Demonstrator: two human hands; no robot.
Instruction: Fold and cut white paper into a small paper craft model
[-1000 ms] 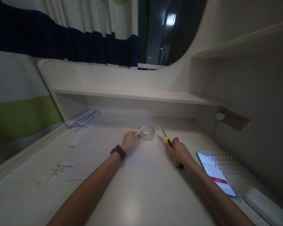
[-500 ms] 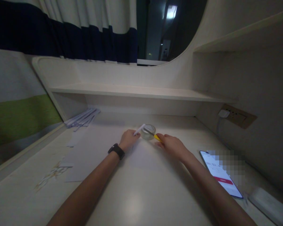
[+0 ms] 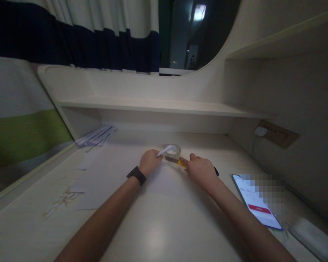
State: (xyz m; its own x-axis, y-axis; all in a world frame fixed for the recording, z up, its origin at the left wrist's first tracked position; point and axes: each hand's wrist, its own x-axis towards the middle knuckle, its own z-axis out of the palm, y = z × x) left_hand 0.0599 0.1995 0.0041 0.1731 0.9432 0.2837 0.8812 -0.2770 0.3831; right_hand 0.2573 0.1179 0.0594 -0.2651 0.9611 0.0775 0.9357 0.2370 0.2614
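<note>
My left hand (image 3: 151, 162), with a dark watch on its wrist, pinches a thin white paper roll (image 3: 164, 150) that points up and to the right. My right hand (image 3: 198, 168) grips a yellow utility knife (image 3: 182, 163); its bare blade (image 3: 171, 159) reaches left, just below the paper roll and apart from it as far as I can see. The dark rear end of the knife shows past the right hand. Beyond both hands a roll of clear tape (image 3: 177, 150) lies on the desk, partly covered by the paper roll's tip.
White paper sheets (image 3: 104, 182) spread left of the hands. Behind them lies a pile of folded paper strips (image 3: 98, 136). Thin bands (image 3: 61, 202) lie loose at left. To the right are a lit phone (image 3: 257, 205) and a pale box-like object (image 3: 314, 236). A shelf (image 3: 164, 104) spans the back.
The knife blade has come down from the paper roll's tip toward me and lies flatter. The paper roll's tip has swung slightly right and down. My left hand has barely moved.
</note>
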